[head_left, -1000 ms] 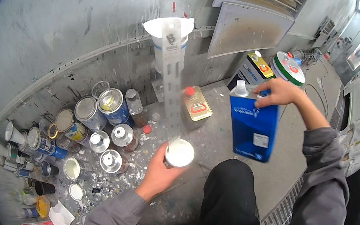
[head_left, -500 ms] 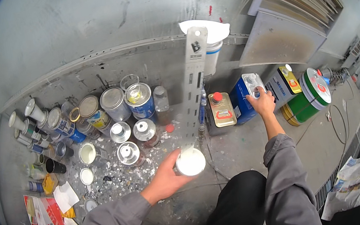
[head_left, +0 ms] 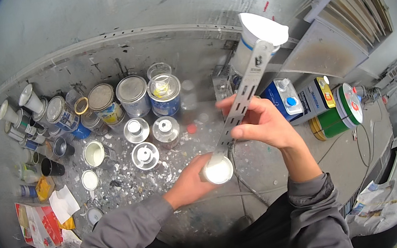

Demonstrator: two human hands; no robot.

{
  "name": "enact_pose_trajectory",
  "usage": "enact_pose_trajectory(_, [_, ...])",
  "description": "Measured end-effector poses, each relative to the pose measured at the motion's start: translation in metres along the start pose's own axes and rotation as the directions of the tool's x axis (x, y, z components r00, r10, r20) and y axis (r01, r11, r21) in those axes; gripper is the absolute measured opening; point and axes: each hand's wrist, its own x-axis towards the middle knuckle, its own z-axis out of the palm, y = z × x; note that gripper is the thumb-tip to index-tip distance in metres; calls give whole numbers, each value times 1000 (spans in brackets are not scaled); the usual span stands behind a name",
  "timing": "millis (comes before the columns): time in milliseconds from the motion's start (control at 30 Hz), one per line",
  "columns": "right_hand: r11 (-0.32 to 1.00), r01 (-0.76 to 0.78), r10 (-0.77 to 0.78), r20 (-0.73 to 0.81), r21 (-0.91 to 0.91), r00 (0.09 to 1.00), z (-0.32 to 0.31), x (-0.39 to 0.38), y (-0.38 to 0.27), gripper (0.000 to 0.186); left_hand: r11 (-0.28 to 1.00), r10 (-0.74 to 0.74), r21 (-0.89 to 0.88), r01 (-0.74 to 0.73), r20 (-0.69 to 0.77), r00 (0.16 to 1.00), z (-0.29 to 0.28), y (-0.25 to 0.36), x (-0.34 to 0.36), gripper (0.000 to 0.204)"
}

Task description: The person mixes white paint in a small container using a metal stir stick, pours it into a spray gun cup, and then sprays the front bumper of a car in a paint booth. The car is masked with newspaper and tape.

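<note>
While the left hand (head_left: 189, 182) wraps its grip around the side of a small white cup (head_left: 218, 171), the cup sits just below the centre of the view, its round mouth facing up. A long, flat metal strip (head_left: 242, 97) with a row of slots stands in the cup and leans up to the right. The right hand (head_left: 271, 125) curves around the strip's middle, fingers behind and thumb near its edge; whether this grip presses on the metal, I cannot tell.

Beyond the strip's upper end is a white paper funnel (head_left: 267, 30). To the right of the hands, a blue can (head_left: 273, 95), a dark can with a yellow side (head_left: 309, 101) and a green drum (head_left: 333, 122) stand in a row on the grey floor (head_left: 262, 168).

To the left, three silver-topped bottles (head_left: 145, 154) stand close together on paint-spattered ground, in front of several round paint tins (head_left: 133, 95). Farther left are stacked cups and a red and white box (head_left: 41, 227), with a sheet of white paper (head_left: 64, 203) beside it.
</note>
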Motion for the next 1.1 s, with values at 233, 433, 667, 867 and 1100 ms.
enact_pose_trajectory(233, [955, 131, -143, -28, -266, 989, 39, -4, -18, 13, 999, -5, 38, 7, -60, 998, -26, 8, -1, 79])
enact_pose_trajectory(433, [863, 150, -133, 69, -483, 989, 60, -17, -37, 22, 999, 41, 25, -38, -169, 985, -33, 9, 6, 83])
enact_pose_trajectory(667, [864, 224, -230, 41, -450, 972, 54, -23, -38, 18, 1000, 13, -8, -14, -93, 996, -29, 1, 3, 82])
enact_pose_trajectory(867, [804, 134, -202, -55, -579, 978, 46, -18, -30, 15, 998, 16, 61, -11, -85, 996, -23, 3, 6, 87])
enact_pose_trajectory(1100, [808, 145, -258, -121, -572, 958, 55, -12, -24, 10, 1000, -1, 11, 3, -221, 975, -24, 7, 12, 90])
